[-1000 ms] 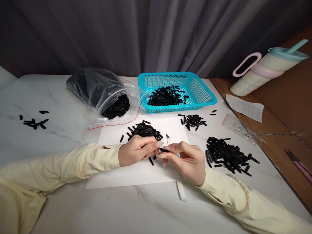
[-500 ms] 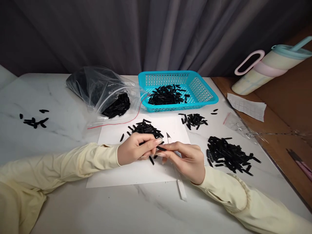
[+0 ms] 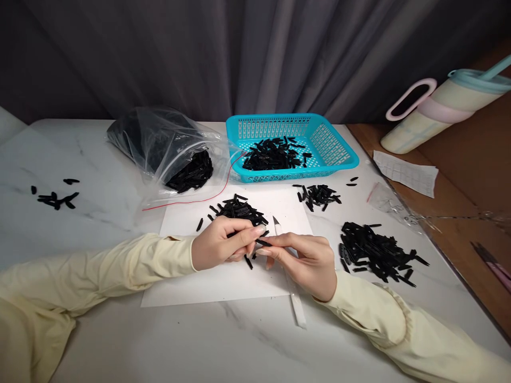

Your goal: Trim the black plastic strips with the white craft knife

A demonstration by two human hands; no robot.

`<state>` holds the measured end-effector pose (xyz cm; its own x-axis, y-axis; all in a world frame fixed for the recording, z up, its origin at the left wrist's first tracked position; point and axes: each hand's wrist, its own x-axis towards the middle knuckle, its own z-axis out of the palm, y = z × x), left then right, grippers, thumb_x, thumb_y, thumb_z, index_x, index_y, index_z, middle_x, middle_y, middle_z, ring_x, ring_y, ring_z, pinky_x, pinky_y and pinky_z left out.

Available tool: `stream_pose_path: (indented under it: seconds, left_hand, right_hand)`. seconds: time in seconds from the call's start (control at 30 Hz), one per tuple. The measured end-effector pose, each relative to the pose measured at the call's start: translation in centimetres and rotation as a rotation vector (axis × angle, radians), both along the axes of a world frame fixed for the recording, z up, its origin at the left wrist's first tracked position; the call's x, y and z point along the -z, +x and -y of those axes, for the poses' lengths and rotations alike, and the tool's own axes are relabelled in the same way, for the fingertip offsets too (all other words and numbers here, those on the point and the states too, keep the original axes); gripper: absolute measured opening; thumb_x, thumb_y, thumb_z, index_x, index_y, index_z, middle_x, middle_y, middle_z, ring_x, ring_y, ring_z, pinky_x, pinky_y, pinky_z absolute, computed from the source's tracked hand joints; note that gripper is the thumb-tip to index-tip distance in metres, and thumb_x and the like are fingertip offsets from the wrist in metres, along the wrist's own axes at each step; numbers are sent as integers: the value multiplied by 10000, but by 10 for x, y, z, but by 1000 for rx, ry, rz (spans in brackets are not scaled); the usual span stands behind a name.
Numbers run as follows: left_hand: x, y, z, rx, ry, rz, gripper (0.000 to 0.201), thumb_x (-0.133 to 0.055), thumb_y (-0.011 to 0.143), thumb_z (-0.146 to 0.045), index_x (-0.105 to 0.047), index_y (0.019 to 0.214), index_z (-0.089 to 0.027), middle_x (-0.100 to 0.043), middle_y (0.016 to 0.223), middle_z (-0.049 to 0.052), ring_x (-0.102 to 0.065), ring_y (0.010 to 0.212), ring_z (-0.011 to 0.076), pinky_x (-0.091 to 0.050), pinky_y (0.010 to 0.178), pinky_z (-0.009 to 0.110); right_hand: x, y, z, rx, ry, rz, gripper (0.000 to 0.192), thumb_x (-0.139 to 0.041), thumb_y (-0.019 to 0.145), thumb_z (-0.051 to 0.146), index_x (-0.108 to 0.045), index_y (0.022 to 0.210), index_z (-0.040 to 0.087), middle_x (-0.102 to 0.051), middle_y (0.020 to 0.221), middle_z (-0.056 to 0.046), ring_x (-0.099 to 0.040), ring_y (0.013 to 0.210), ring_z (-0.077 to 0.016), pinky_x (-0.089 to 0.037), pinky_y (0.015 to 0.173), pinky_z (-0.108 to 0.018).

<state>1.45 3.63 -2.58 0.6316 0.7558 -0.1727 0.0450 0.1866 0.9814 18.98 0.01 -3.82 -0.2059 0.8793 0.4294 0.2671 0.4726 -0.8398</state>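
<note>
My left hand (image 3: 222, 243) and my right hand (image 3: 306, 259) meet over a white paper sheet (image 3: 207, 282). Between their fingertips they pinch one small black plastic piece (image 3: 263, 242). My right hand also holds a white craft knife (image 3: 296, 306), whose blade tip (image 3: 275, 222) pokes up behind the fingers. Just beyond my left hand lies a small pile of black pieces (image 3: 238, 209) on the sheet. Both arms wear pale yellow sleeves.
A turquoise basket (image 3: 339, 154) with black pieces stands at the back. A clear plastic bag (image 3: 159, 141) of pieces lies to its left. More piles sit at right (image 3: 375, 251), centre (image 3: 317, 194) and far left (image 3: 56, 198). A lidded tumbler (image 3: 443, 109) and folded paper (image 3: 405, 173) lie on the wooden surface.
Both hands stay together on the black piece with only slight finger shifts. The view has drifted a little, nothing else moved.
</note>
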Motion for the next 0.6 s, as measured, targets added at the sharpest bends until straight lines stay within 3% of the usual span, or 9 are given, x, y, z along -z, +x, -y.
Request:
stream_pose_path:
  seconds: [0.6]
  left_hand:
    - [1,0,1,14,84,7,389,-501,839,-447,-469,590,-150,-337,424,-80,-281,357,30,-226,351,176]
  right_hand:
    - [1,-1,1,2,27,12,40,-675,762,145,-662,777,180,-696,615,-4,-608,434,-109,-507,437,-204]
